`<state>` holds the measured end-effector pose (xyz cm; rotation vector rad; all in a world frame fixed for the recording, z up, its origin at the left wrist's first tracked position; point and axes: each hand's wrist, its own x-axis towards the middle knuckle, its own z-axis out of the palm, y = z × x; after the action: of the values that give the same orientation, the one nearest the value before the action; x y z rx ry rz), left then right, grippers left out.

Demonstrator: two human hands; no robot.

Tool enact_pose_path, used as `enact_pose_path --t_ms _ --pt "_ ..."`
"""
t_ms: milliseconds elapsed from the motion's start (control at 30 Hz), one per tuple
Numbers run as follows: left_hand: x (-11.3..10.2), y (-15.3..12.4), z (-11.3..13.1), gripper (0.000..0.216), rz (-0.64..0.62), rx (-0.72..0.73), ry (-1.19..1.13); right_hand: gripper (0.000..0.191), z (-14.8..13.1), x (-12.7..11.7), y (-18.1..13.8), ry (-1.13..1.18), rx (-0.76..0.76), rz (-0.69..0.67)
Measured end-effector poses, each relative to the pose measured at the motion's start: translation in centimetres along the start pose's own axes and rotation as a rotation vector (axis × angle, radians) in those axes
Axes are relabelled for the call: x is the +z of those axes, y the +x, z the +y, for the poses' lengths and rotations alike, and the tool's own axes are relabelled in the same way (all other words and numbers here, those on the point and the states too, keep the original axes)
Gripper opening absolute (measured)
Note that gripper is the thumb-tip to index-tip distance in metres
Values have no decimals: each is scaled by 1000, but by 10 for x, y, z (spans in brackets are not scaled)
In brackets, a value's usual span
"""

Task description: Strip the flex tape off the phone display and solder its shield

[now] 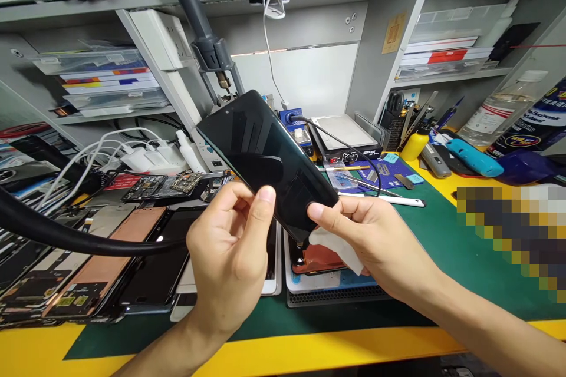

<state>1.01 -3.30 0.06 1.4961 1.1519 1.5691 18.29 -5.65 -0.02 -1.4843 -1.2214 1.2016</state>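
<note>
A black smartphone (265, 159) is held up tilted in front of me, its dark glossy screen facing me. My left hand (236, 247) grips its lower left edge, thumb on the front and fingers bent behind. My right hand (375, 235) pinches the lower right corner with the thumb on the glass. A white wipe or tissue (338, 247) hangs beneath my right fingers. Under the phone, an opened phone part with a copper-coloured inside (318, 259) lies on a blue and white pad (309, 284); my hands and the phone partly hide it.
Several phone screens and frames (106, 253) lie in a row at left, crossed by a black hose (88, 241). A heating plate (342, 135) stands behind the phone. Bottles (504, 106), a yellow bottle (415, 140) and tools line the right side of the green mat (442, 247).
</note>
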Motion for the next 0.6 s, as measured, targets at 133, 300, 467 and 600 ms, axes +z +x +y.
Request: enact_pose_path --t_ms 133,300,467,600 --pt "-1 0 -1 30 -4 3 -16 54 0 0 -1 10 -38 5" --pt "-1 0 -2 32 0 10 -58 42 6 -3 -1 226 -38 -89" --pt "-2 -1 -2 30 3 36 -43 38 10 -6 -1 264 -42 -114" --pt "-2 -1 -1 31 5 89 14 48 5 -2 -1 146 -76 -40"
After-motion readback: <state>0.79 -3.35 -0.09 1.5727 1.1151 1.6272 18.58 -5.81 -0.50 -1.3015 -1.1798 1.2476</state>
